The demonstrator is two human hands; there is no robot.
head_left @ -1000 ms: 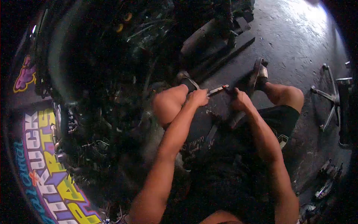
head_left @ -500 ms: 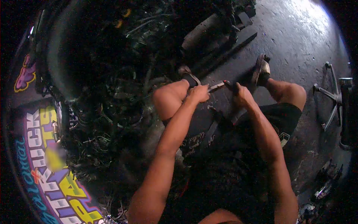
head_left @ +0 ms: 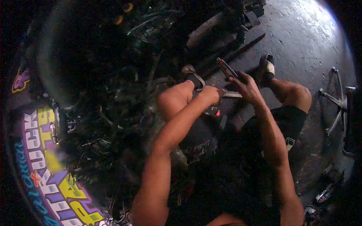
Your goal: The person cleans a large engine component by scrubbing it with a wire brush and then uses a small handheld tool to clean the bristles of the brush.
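My left hand (head_left: 211, 95) is closed on a pale, flat strip (head_left: 232, 95), which sticks out to the right across the space between my knees. In my right hand (head_left: 247, 87) is a dark, slim hand tool (head_left: 226, 68) with a metallic edge and a touch of red near its tip. The tool points up and to the left, its tip apart from the strip. My right fingertips come close to the strip's free end. Below the strip, a small red spot (head_left: 218, 113) shows near my lap.
A large heap of dark wires and cables (head_left: 109, 120) fills the left side. Truck-parts lettering (head_left: 39, 150) runs along the lower left. At right stands a metal star-shaped chair base (head_left: 339, 101). My sandalled foot (head_left: 267, 64) rests on the dark floor (head_left: 298, 41).
My right hand has swung the tool upward, away from the strip, and turned it. My left hand has shifted slightly right, with the strip now lying more level.
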